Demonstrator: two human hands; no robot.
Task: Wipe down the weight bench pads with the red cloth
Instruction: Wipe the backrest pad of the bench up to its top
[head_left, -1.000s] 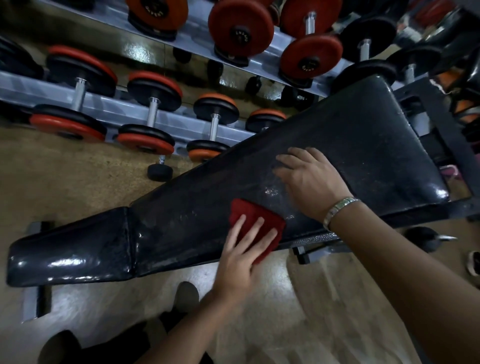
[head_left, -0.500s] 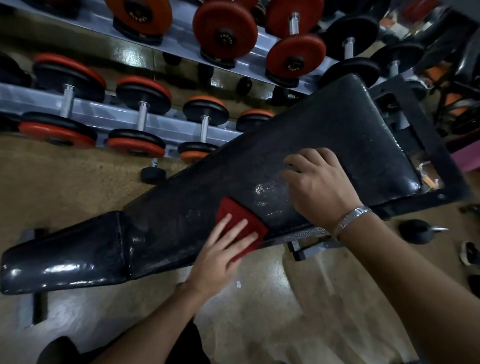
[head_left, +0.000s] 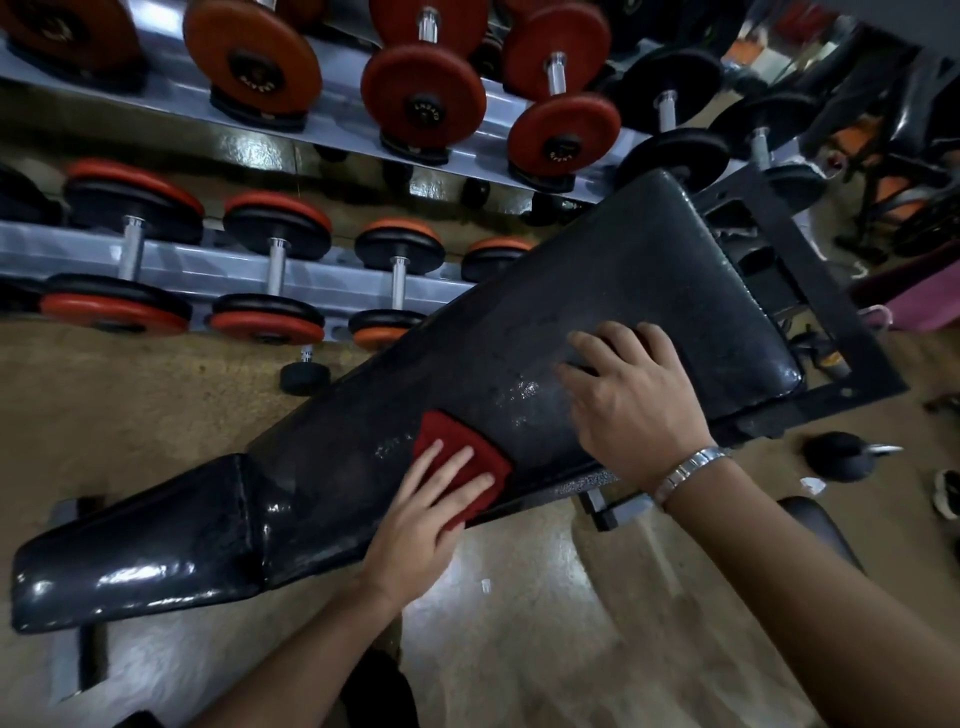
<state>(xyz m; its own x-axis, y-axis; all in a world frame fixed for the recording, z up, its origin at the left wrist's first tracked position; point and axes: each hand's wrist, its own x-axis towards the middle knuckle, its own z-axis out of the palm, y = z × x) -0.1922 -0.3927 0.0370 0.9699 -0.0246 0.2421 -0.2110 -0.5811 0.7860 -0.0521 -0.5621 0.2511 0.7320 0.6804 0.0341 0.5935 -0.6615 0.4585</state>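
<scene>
A long black back pad (head_left: 613, 301) of the weight bench runs diagonally across the view, with a shorter glossy seat pad (head_left: 130, 561) at its lower left end. My left hand (head_left: 421, 512) presses the folded red cloth (head_left: 439, 439) flat on the near edge of the long pad, fingers straight and spread. My right hand (head_left: 631, 400) rests palm down on the pad to the right of the cloth, fingers slightly bent, a metal bracelet on its wrist. Wet streaks glisten on the pad between the two hands.
A grey two-tier dumbbell rack (head_left: 171, 265) with several red and black dumbbells stands behind the bench. The bench's black steel frame (head_left: 826, 317) juts out at the right. A kettlebell (head_left: 841, 454) and a small loose dumbbell (head_left: 305, 375) sit on the tan floor.
My left hand has slid the red cloth leftward along the pad's near edge, away from my right hand. My right hand stays resting on the pad.
</scene>
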